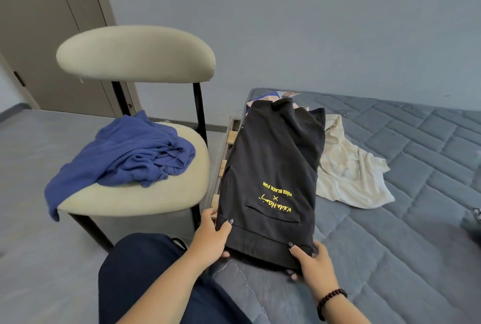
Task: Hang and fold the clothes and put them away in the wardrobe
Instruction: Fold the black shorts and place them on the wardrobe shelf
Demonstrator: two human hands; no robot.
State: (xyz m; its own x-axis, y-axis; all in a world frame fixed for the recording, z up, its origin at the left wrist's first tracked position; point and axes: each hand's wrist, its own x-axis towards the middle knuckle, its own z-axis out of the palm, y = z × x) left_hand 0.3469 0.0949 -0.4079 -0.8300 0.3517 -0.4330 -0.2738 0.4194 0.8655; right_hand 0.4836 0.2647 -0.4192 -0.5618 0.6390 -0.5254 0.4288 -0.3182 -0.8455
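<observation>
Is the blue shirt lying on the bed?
No, the blue shirt lies crumpled on the seat of the chair, beside the bed.

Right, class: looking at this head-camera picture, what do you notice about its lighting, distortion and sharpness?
Head view: lighting is soft and even, without glare; the wide lens bends the chair and the mattress edges; the black garment and its yellow lettering read sharp, while the blue garment and the frame's far right edge look smeared.
</observation>
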